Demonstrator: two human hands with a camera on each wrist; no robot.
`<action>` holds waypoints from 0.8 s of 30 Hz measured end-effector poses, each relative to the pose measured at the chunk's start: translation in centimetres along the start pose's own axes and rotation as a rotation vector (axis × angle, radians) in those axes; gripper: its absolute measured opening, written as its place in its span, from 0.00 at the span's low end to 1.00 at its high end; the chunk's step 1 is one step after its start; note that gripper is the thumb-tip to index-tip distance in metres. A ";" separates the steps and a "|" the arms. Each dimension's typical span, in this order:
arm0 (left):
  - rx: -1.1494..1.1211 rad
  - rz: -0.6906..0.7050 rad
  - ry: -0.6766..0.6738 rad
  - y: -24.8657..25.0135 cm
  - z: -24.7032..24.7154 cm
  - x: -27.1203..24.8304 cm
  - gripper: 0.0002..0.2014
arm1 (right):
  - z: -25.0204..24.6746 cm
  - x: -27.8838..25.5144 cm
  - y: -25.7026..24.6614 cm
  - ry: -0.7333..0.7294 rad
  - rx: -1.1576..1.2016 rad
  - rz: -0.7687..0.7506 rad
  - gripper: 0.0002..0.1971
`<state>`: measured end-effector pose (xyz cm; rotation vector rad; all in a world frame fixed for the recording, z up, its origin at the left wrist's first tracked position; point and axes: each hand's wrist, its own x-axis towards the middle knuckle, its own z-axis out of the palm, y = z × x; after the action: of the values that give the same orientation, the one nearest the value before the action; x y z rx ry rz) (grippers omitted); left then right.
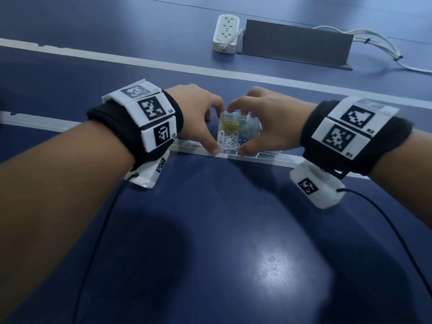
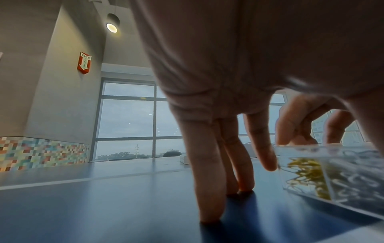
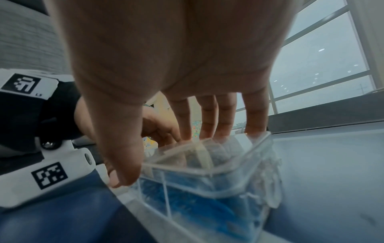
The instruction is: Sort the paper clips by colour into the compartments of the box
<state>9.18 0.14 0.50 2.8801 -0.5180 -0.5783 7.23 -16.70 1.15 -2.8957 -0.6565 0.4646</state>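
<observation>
A small clear compartment box (image 1: 236, 134) stands on the blue table, between both hands. Yellow clips (image 1: 230, 124) lie in its far left compartment, white clips (image 1: 228, 143) in the near left, greenish clips (image 1: 249, 127) at the far right. My left hand (image 1: 211, 129) pinches the box's left side, thumb at the near corner and index finger at the far corner. Its other fingers (image 2: 209, 197) stand on the table beside the box (image 2: 343, 180). My right hand (image 1: 247, 129) grips the box, thumb (image 3: 122, 164) on the near wall and fingers over the far rim. Blue clips (image 3: 197, 205) show through the wall.
The box sits on a white tape line (image 1: 287, 160); a second line (image 1: 163, 64) runs further back. Behind that lie a white power strip (image 1: 226, 33), a dark grey block (image 1: 297, 43) and white cables (image 1: 374, 40). Black wrist cables trail toward me.
</observation>
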 end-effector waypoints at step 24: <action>0.098 0.007 0.002 0.2 0.5 0.5 0.37 | 1.3 -0.3 1.2 -0.005 0.057 -0.024 0.40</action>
<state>9.39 -0.24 -0.09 2.9689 -0.5707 -0.5649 7.01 -17.87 -0.18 -2.8305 -0.6671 0.4799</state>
